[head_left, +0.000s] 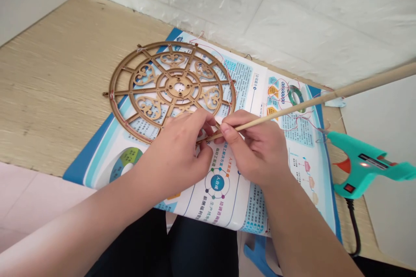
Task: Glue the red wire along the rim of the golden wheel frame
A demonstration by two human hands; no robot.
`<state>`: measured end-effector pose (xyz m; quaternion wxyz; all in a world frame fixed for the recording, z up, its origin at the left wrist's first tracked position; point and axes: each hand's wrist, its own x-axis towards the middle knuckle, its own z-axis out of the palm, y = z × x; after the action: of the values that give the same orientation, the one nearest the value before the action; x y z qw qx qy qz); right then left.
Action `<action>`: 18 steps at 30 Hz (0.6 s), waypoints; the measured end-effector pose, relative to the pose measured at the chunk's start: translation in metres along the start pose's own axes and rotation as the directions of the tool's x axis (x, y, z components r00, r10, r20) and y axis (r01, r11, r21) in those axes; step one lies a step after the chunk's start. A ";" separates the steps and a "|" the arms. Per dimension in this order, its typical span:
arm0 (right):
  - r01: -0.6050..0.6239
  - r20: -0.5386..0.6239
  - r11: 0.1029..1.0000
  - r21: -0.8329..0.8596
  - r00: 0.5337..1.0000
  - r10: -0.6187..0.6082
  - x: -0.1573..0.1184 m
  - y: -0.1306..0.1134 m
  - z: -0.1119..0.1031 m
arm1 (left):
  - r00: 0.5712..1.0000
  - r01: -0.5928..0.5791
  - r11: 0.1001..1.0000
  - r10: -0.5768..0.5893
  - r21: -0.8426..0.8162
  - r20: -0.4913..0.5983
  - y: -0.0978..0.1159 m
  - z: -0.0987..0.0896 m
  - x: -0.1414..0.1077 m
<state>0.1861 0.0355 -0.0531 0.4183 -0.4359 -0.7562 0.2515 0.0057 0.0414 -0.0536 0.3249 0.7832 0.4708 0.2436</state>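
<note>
A round bronze-coloured openwork frame (pixel 180 86) lies on a printed poster (pixel 256 91), with thin reddish wire along its outer ring. My left hand (pixel 182 151) rests over the ring's near edge, its fingers curled and partly hidden. What those fingers hold, if anything, is too small to make out. My right hand (pixel 256 147) pinches a long thin wooden stick (pixel 292 107) near its tip. The tip reaches the ring's near right edge beside my left fingertips, and the stick's other end runs out of view at the upper right.
At the right sits a teal glue gun (pixel 364 160) with a lit light and a black cable. A green wire roll (pixel 296 97) and loose red and white wires lie on the poster's right part. A pale wall (pixel 247 13) stands behind the wooden board (pixel 58 82).
</note>
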 end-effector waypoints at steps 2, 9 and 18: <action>0.002 0.004 1.000 -0.008 1.000 -0.002 0.000 0.000 -0.001 | 1.000 0.008 1.000 -0.008 -0.017 -0.003 0.001 -0.001 0.001; -0.014 0.011 1.000 0.006 1.000 0.014 0.000 0.000 -0.001 | 1.000 0.027 0.998 -0.026 -0.055 0.017 0.001 -0.001 0.001; 0.041 0.046 0.994 0.105 0.998 -0.046 -0.001 -0.001 -0.005 | 0.991 0.051 0.999 -0.051 0.000 0.125 0.005 -0.020 0.012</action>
<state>0.1905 0.0340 -0.0505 0.4274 -0.3906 -0.7613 0.2919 -0.0003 0.0564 -0.0355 0.3611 0.7842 0.4689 0.1863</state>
